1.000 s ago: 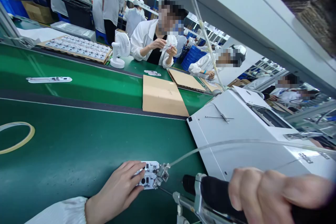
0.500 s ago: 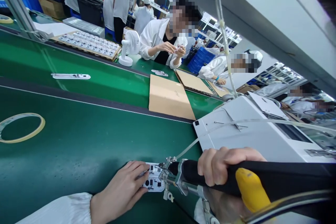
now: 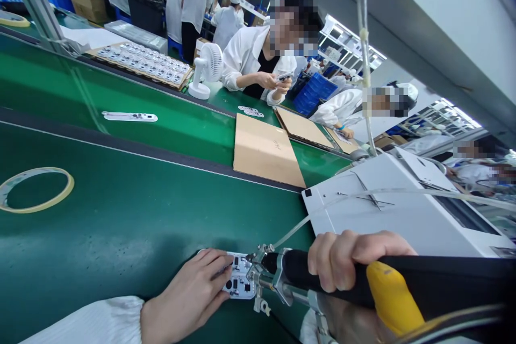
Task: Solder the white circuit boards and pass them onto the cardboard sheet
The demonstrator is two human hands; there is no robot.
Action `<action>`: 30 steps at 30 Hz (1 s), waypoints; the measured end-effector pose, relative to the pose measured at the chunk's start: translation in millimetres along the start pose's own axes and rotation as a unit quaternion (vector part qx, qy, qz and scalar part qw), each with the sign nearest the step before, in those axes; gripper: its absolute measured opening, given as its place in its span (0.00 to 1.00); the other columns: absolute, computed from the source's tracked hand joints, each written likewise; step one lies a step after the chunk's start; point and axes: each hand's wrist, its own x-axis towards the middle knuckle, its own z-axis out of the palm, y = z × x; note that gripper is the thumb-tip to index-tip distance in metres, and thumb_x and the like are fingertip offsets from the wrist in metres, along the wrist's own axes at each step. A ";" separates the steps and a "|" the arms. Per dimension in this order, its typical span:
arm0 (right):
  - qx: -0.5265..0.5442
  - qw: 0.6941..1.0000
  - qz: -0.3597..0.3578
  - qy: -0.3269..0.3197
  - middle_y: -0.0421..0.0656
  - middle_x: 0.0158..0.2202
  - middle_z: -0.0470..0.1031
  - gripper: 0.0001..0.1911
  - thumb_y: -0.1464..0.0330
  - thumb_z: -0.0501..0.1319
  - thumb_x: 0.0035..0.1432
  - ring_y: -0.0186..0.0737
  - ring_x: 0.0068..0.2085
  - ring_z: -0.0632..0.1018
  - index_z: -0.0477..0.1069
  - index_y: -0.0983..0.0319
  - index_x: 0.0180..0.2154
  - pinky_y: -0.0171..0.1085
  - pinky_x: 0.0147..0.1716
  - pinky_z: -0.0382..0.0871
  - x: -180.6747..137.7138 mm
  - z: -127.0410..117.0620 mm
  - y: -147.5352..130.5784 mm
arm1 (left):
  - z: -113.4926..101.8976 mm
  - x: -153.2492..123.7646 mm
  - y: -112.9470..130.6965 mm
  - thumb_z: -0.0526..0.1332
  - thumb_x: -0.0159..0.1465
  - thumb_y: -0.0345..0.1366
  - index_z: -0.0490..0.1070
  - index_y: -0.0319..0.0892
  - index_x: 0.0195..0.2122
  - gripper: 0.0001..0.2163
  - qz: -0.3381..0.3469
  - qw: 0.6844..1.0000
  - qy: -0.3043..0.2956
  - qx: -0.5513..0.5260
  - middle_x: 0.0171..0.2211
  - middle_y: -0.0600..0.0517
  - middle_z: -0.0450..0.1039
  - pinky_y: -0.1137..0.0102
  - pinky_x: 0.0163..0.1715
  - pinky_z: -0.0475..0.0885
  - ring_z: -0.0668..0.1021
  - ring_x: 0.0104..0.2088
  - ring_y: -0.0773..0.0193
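Note:
A white circuit board (image 3: 243, 286) with black parts lies on the green work surface. My left hand (image 3: 197, 290) holds it from the left, fingers bent over its edge and thumb along its near side. My right hand (image 3: 342, 260) is wrapped round a thick black hand tool (image 3: 298, 269) with a yellow piece on its side. At the tool's front are metal clamps and a thin clear tube. Its tip meets the board's right part, but whether it touches cannot be made out. Part of my right hand is hidden beneath the tool.
A tape roll (image 3: 68, 189) lies at left. Beyond runs a green conveyor belt (image 3: 193, 142) carrying a white strip board (image 3: 131, 116) and a cardboard sheet (image 3: 268, 150). A white machine (image 3: 342, 209) with tweezers on top stands at right. Across the belt are a fan (image 3: 207, 70) and co-workers.
The view has shifted slightly. The strip board has travelled right along the belt. The co-worker opposite has lowered the piece in their hands. My hands keep their places on board and tool.

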 end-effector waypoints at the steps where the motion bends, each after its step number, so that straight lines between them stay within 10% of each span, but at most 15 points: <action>1: 0.023 1.000 -0.009 0.005 0.32 0.18 0.60 0.26 0.47 0.74 0.39 0.33 0.16 0.62 0.71 0.54 0.35 0.37 0.15 0.57 0.8 3.1 1.7 | -0.4 0.4 0.2 0.58 0.70 0.33 0.71 0.43 0.53 0.11 0.000 1.000 -0.002 0.002 0.54 0.47 0.72 0.55 0.53 0.72 0.73 0.54 0.52; 16: -0.045 0.994 -0.082 -0.051 0.30 0.14 0.64 0.05 0.61 0.60 0.65 0.30 0.10 0.63 0.72 0.54 0.37 0.35 0.10 0.63 -3.4 -26.1 -42.8 | -3.3 2.0 -2.1 0.61 0.68 0.32 0.72 0.42 0.51 0.11 0.018 0.999 -0.019 0.028 0.53 0.47 0.72 0.55 0.52 0.74 0.73 0.54 0.51; 20: 0.003 0.997 -0.071 0.032 0.32 0.17 0.63 0.09 0.60 0.64 0.61 0.30 0.15 0.65 0.71 0.58 0.38 0.34 0.14 0.61 -10.9 -3.6 -24.8 | -2.2 1.7 -2.8 0.61 0.68 0.32 0.71 0.42 0.52 0.11 0.021 0.999 -0.014 0.024 0.54 0.46 0.72 0.54 0.52 0.73 0.73 0.55 0.51; 30: 0.042 0.998 -0.043 -0.029 0.34 0.22 0.68 0.16 0.61 0.71 0.54 0.31 0.19 0.68 0.71 0.59 0.41 0.35 0.18 0.65 -18.0 -15.2 -10.1 | 0.6 0.0 -3.8 0.62 0.68 0.32 0.70 0.41 0.52 0.11 0.012 0.999 -0.029 0.022 0.56 0.47 0.70 0.55 0.53 0.72 0.71 0.56 0.51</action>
